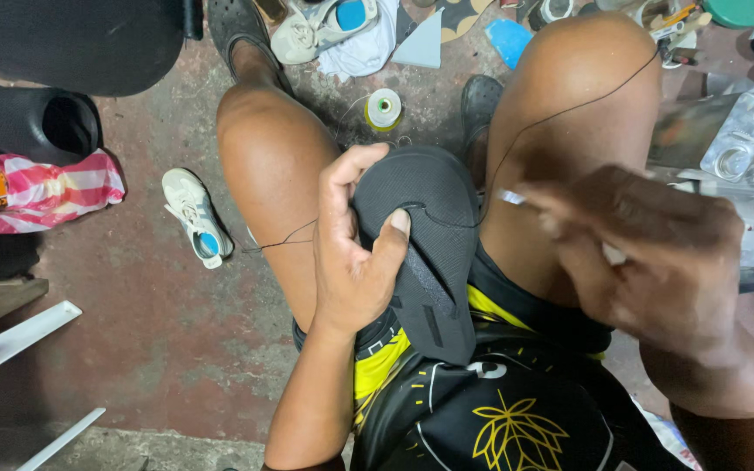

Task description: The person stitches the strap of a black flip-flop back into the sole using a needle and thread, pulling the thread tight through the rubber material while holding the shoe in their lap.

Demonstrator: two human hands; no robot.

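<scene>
The left hand (351, 257) grips the light, flexible-looking black shoe sole (429, 253) by its edge between the knees, while the blurred right hand (647, 253) pinches a needle (510, 197) trailing black thread (569, 109).

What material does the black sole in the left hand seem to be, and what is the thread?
Sole: probably rubber or foam, matt black with a fine grain, held by the left hand. Thread: thin, dark, likely nylon or waxed cotton; it cannot be told which.
</scene>
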